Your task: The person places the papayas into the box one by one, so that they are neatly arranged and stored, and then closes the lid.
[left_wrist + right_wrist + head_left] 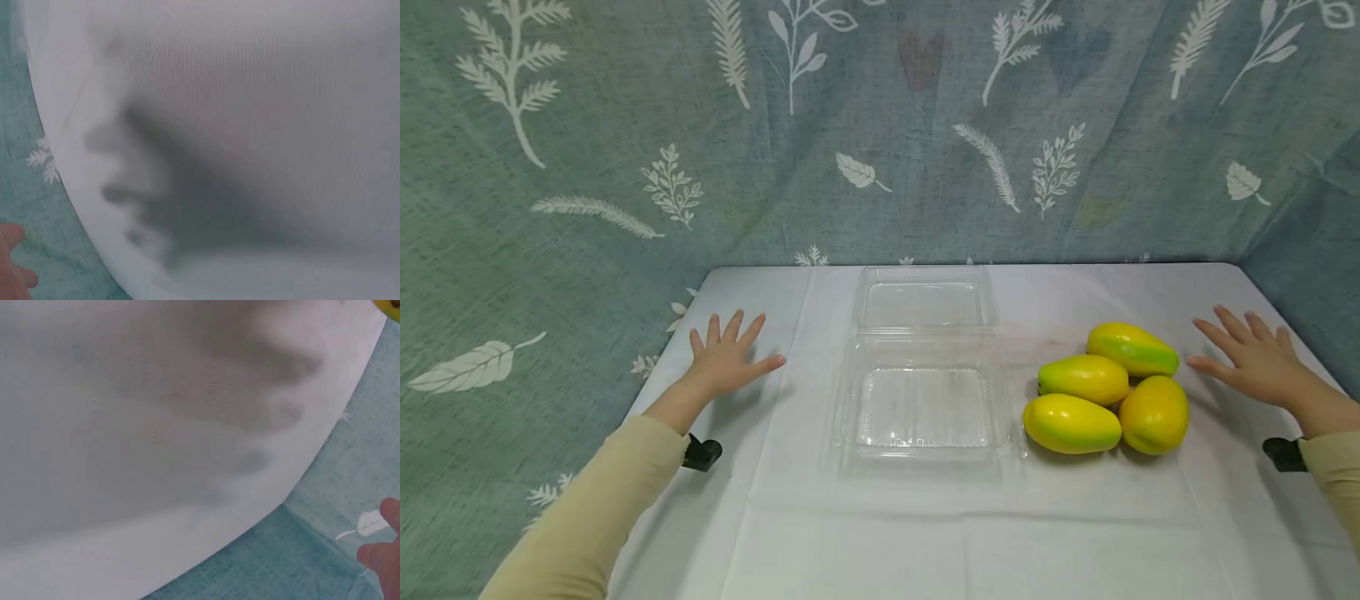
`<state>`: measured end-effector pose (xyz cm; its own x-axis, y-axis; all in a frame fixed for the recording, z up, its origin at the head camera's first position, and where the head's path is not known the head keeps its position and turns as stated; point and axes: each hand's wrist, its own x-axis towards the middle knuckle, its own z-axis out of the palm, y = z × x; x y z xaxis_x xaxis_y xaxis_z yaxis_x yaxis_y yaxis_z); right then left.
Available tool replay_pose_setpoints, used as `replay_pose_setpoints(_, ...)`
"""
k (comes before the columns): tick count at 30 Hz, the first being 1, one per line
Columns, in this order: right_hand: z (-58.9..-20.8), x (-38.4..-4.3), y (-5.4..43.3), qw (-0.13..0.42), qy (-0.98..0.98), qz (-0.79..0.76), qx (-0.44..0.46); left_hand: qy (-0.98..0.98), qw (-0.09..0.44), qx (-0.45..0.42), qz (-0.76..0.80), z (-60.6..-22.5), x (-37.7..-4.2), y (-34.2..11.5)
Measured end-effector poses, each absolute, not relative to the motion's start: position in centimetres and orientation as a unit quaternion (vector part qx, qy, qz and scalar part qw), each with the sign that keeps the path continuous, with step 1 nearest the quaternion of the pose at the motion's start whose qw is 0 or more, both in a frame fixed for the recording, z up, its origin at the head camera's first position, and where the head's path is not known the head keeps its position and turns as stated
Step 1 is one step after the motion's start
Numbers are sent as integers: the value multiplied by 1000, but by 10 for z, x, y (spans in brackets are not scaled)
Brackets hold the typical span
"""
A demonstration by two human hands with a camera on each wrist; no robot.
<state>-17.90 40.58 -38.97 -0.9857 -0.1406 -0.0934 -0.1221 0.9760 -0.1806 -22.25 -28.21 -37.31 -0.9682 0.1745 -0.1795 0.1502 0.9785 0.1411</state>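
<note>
My left hand (722, 362), fingers spread and holding nothing, hovers over the left side of the table, left of a clear plastic clamshell container (850, 408). The container lies unfolded in the middle, its lid (862, 302) hinged back behind the base. To its right sit several yellow-green mangoes (1072, 424) in a tight group. Beyond them my right hand (1258, 358) is also spread and holds nothing, its fingers near the mango (1133, 349) at the back. Only fingertips show at the edges of both wrist views.
A white cloth (865, 550) covers the table, whose rounded back corners and side edges show. Green curtains (880, 108) with a white leaf pattern stand behind and at both sides. Hand shadows fall on the cloth in both wrist views.
</note>
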Motion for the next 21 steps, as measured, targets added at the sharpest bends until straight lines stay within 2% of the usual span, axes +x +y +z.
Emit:
replay_pose_setpoints(10,-381,-181,393,20,989,-79,-124,982,66,151,89,-376,-205,-245)
replay_pose_setpoints(21,-370,-191,374,56,985,-82,-140,956,36,269,112,-378,-178,-207)
